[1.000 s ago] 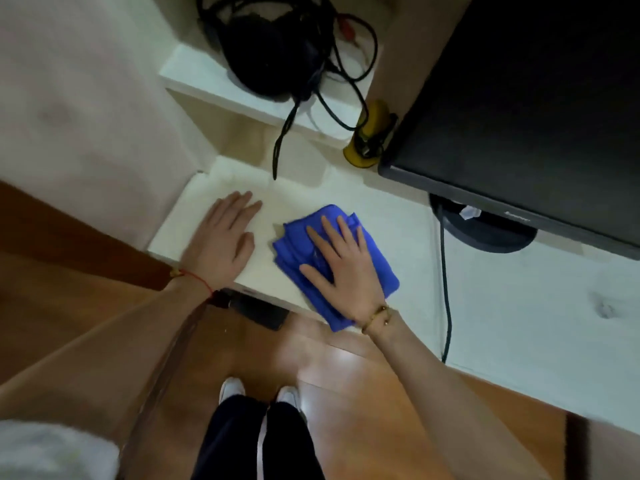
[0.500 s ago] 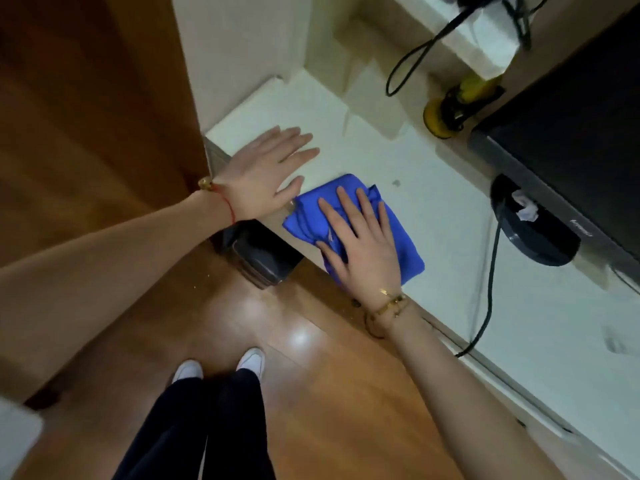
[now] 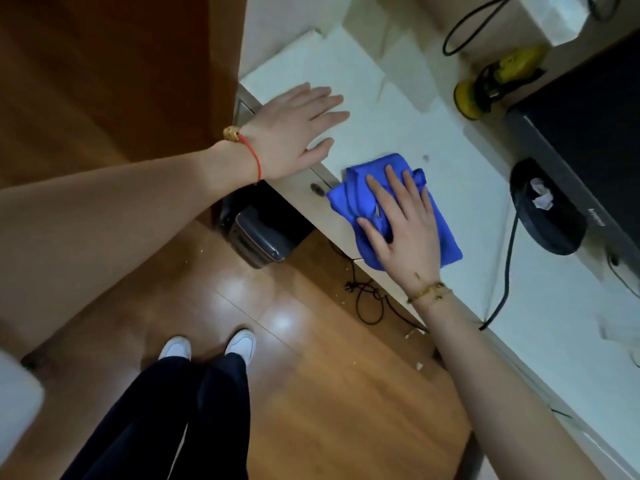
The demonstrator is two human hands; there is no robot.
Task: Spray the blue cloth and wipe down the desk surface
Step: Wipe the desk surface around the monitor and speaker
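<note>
A folded blue cloth (image 3: 446,233) lies on the white desk (image 3: 450,161) at its front edge, partly hanging over it. My right hand (image 3: 405,230) presses flat on the cloth, fingers spread and thumb hooked around its near side. My left hand (image 3: 298,129) rests palm down with its fingers apart on the bare desk near the left corner, holding nothing. No spray bottle is in view.
A black monitor (image 3: 588,140) with its round stand (image 3: 547,220) and cable (image 3: 505,271) fills the right. A yellow gadget (image 3: 495,81) sits at the back. Under the desk stands a dark bin (image 3: 263,237), with loose cords (image 3: 367,299) on the wooden floor.
The cloth and my right hand have slid toward the desk's front edge, so the cloth now overhangs it. My head has turned left and down. The left hand stays planted.
</note>
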